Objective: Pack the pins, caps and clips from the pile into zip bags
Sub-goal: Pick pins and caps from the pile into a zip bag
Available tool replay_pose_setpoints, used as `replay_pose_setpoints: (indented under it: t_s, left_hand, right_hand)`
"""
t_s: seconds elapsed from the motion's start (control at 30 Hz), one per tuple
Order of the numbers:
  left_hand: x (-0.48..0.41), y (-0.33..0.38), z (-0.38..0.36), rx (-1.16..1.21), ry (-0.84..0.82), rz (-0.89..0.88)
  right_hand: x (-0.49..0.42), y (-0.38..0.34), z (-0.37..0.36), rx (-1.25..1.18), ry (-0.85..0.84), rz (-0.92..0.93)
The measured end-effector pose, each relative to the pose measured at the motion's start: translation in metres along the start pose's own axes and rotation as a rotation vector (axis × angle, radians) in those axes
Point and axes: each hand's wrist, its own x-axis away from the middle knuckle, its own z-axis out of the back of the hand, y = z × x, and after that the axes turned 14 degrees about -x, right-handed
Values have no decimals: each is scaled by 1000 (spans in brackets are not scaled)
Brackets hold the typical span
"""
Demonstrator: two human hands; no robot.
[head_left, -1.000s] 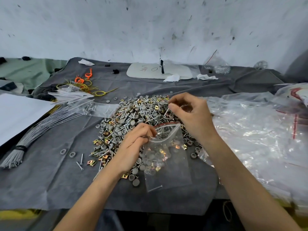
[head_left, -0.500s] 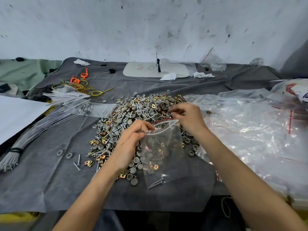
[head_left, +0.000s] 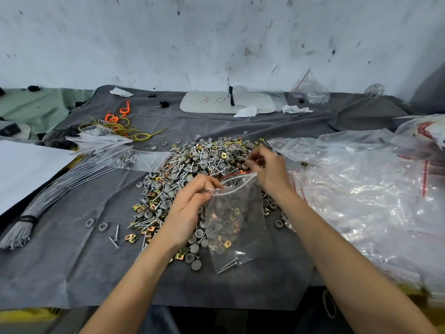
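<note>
Plastic bag point(head_left: 237, 213) between left fingers point(head_left: 201, 186) (right point(head_left: 269, 169) curled)

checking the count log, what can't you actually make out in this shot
- Head view: whether the right hand pinches a piece; its curled fingers cover it.
- Head view: the count inside the zip bag held by the left hand; glare and the pile behind confuse it.
- Head view: the handwriting on the white board; too small.
- Head view: the printed bag; cut by the right edge.
</note>
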Motion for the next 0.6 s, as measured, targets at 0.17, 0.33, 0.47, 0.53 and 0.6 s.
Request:
replay_pose_setpoints:
  t_s: [0.17,0.33,0.47,0.53,0.6]
  left_hand:
    - [-2,2,-1,-127,-20,-103]
    - [-4,5,-4,-186,-22,-196]
    - [-4,6,-6,-160,-13,-193]
    - [-4,5,-4,-140,-11,-178]
    - [-3,3,-2,-125,-6,-162]
  right_hand:
    - [14,-62,42,-146,-235,145]
    - [30,-95,50,295,-547,274]
    - [31,-94,43,306,-589,216]
    - [25,-90,43,91,-435,165]
    - [14,-82,40,0,-286,120]
